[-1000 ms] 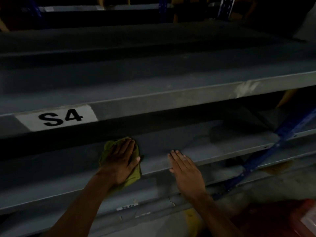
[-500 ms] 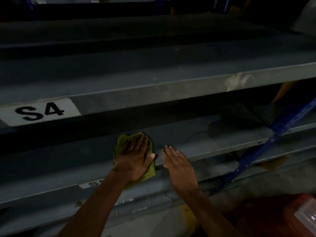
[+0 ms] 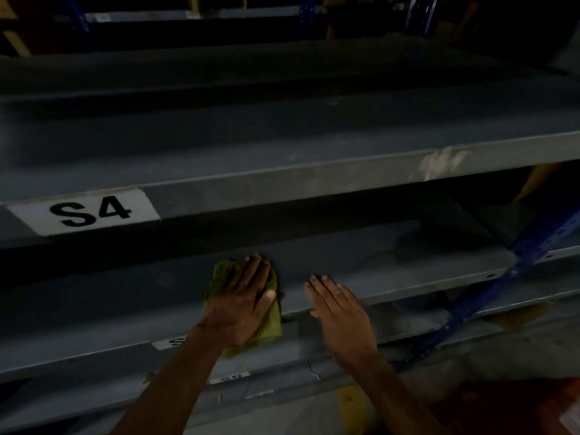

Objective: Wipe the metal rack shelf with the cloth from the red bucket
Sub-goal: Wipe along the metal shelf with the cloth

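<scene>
Pressing the cloth [image 3: 273, 321] flat under straight fingers, the left hand [image 3: 240, 304] works the shelf [image 3: 408, 271] near its front edge; the right hand [image 3: 340, 312] rests open just beside it, on that edge. The shelf runs long left to right, unwiped metal stretching both ways, so the left hand leads

Feed I got was very dim — upper rack levels and corners fell almost to black. Only the shelf edge [image 3: 345, 171] and its S4 label [image 3: 91, 211] caught weak light. Image was soft, noisy, lines bowed at the edges — red bucket [image 3: 533, 406] barely readable.
</scene>
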The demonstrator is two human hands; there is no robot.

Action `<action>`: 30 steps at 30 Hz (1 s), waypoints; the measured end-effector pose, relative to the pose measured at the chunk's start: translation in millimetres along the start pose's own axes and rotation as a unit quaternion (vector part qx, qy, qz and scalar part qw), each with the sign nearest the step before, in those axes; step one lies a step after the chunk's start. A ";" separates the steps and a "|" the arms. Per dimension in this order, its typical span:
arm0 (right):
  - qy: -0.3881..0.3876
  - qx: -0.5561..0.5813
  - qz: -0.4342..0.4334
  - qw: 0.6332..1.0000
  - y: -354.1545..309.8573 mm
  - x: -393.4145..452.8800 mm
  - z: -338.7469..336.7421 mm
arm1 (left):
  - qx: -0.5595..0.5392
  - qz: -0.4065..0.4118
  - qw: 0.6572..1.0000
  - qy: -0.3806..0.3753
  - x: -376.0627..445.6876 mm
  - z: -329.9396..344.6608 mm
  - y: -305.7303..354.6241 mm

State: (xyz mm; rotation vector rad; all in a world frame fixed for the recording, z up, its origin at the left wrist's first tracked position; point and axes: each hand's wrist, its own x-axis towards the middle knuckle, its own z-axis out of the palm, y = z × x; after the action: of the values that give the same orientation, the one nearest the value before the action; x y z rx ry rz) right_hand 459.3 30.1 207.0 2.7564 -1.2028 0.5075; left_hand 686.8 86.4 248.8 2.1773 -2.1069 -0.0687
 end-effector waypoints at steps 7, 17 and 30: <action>-0.030 -0.021 0.068 0.997 25.6 -9.5 -3.2 | 0.014 -0.020 1.000 -0.003 12.8 -1.5 11.3; -0.019 -0.052 0.062 0.997 50.2 -19.6 -5.2 | 0.019 -0.027 0.999 -0.034 51.8 4.2 56.3; 0.057 -0.043 0.013 0.997 63.3 -24.2 2.3 | -0.011 -0.012 1.000 -0.014 58.0 12.9 45.3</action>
State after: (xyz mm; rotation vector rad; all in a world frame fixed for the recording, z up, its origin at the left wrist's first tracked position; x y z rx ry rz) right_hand 398.5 3.1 193.7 2.6070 -1.2056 0.5916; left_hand 642.5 26.5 243.6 2.2031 -2.0835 -0.1231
